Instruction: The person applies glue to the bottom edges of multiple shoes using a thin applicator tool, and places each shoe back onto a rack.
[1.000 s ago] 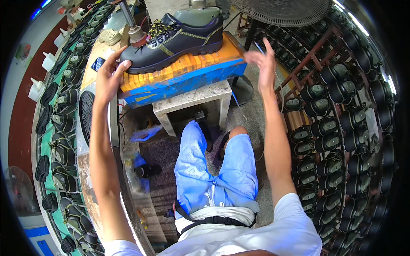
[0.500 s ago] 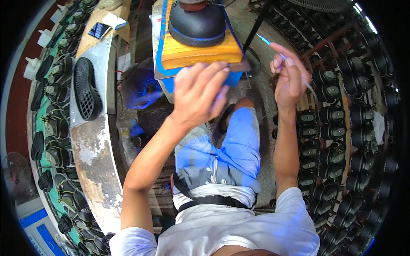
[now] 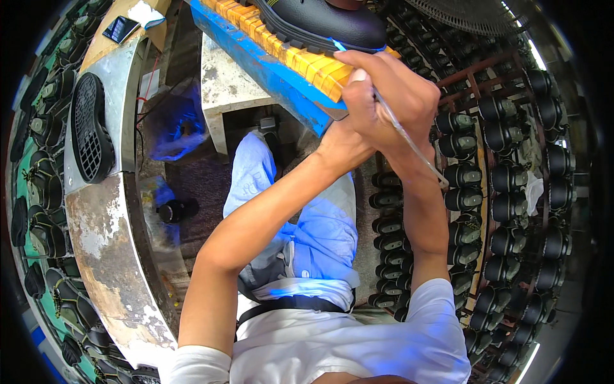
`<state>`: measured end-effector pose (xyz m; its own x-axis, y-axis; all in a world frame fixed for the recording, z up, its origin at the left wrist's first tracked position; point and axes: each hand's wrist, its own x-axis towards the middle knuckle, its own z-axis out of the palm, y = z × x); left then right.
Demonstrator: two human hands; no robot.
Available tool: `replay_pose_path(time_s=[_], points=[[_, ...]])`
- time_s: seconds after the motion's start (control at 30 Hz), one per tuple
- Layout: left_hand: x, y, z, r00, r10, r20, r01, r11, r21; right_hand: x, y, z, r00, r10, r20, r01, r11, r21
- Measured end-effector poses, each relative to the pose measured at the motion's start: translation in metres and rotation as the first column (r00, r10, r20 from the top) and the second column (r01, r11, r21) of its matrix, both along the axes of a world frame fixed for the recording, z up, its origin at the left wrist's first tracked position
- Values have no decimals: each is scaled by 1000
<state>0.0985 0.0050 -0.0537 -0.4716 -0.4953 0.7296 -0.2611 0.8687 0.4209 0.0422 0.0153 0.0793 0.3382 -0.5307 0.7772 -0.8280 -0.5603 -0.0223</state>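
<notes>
A black shoe [image 3: 326, 25] with a chunky treaded sole rests on a yellow wrapped pad [image 3: 291, 54] on top of a blue stand [image 3: 256, 70]. Its toe points right. My right hand [image 3: 396, 96] is closed around a thin pen [image 3: 403, 131] with a pale, see-through tube. The pen's blue tip is at the lower edge of the shoe's upper, just above the sole. Beneath my right hand and wrist, beside the pad's near end, is my left hand [image 3: 345, 144]. Its fingers are hidden there, so its grip does not show.
To the left runs a worn metal-edged bench [image 3: 102, 224] with a loose black sole [image 3: 91, 128] and a phone [image 3: 120, 29]. Shoe parts line a green conveyor beyond it. Racks of black shoes [image 3: 464, 176] stand close on the right, below a fan [image 3: 470, 13].
The pad and shoe have turned, so the toe now points right instead of toward me. My right hand has brought the pen to the shoe; my left hand has moved right, beneath it.
</notes>
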Motion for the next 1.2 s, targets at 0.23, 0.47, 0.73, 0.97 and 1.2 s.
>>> replay_pose_path(time_s=[0.23, 0.47, 0.73, 0.97, 1.2], points=[[29, 10, 12, 867, 474, 155, -339, 789, -513, -20, 16, 16, 993, 92, 71, -96, 994, 54], [120, 17, 29, 946, 303, -114, -323, 911, -257, -2, 15, 9, 893, 247, 376, -347, 910, 226], [204, -26, 21, 793, 335, -509, -438, 894, -95, 56, -49, -40, 825, 425, 374, -432, 899, -68], [240, -67, 36, 699, 632, -336, -631, 765, 125, 68, -100, -58, 866, 421, 269, -395, 907, -149], [241, -88, 44, 668, 734, -125, -743, 666, -63, 32, -108, -59, 955, 264, 137, -243, 958, -151]])
